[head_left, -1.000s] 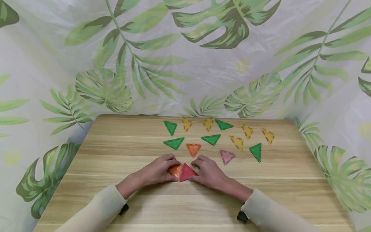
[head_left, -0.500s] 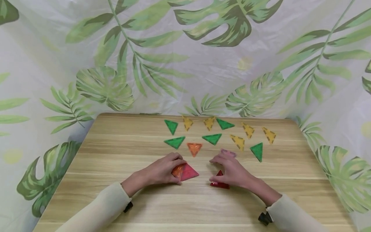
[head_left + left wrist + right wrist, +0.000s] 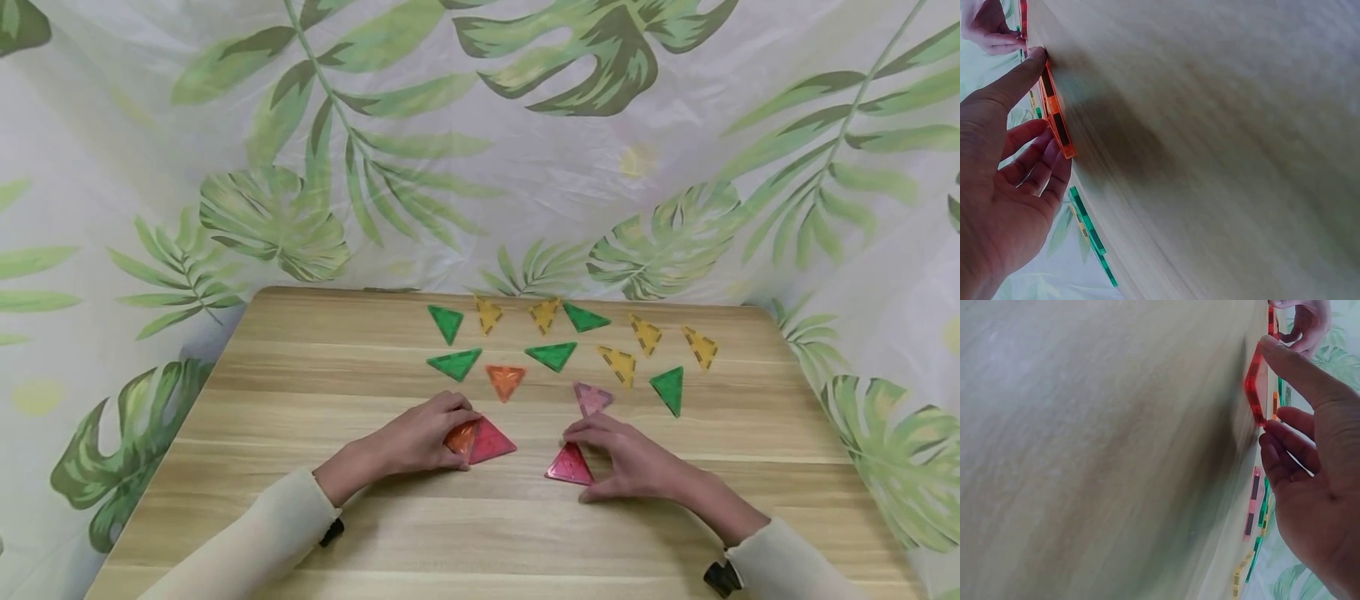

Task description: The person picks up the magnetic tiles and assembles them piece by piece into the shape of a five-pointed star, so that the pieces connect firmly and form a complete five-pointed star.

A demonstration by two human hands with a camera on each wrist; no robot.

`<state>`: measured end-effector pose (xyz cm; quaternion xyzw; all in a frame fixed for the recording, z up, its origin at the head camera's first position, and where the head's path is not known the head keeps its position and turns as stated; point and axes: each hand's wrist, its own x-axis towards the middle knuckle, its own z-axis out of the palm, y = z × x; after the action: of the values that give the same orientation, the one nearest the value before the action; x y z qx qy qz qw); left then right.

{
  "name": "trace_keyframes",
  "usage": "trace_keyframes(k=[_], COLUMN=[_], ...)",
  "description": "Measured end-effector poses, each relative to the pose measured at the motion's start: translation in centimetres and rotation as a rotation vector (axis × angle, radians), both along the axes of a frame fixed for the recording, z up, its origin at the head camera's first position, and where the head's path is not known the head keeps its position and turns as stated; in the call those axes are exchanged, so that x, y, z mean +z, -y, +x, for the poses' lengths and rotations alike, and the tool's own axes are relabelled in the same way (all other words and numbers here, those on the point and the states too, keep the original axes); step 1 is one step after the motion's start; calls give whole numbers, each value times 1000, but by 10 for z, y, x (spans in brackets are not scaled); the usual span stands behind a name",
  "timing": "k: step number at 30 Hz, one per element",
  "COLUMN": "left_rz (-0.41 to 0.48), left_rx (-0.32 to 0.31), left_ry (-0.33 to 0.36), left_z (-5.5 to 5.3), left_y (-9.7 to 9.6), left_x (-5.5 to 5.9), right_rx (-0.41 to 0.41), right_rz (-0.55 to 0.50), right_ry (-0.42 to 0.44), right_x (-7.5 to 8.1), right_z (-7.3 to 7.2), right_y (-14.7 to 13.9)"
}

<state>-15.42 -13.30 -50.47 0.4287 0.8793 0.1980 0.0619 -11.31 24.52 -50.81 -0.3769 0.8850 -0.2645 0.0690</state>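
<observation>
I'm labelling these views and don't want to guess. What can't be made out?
Head view: part of the held orange tile, behind the left hand.
Head view: the right sleeve, cut off by the bottom edge.
Left wrist view: much of a yellow tile, behind a green tile.
Right wrist view: much of the left hand, beyond the top edge.

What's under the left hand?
An orange triangular tile, its right side meeting a red triangular tile. In the head view, the left hand hides the orange tile's left part; the left wrist view shows only an edge with dark insets.
</observation>
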Motion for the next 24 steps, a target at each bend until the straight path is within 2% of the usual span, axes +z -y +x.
trace_keyframes(k=[7, 20, 24], left_rz=[9, 22, 23], left_rx=[-9, -18, -16], left_ry=[7, -27, -24], left_z=[1, -2, -1], left_y=[1, -2, 0], left_x=[-1, -1, -1], right_rx=[43, 61, 52], right_rz=[7, -63, -80], right_ry=[6, -87, -64], right_x=[-3, -10, -9], right_z=[2, -6, -8], right_y=[-2, -8, -5])
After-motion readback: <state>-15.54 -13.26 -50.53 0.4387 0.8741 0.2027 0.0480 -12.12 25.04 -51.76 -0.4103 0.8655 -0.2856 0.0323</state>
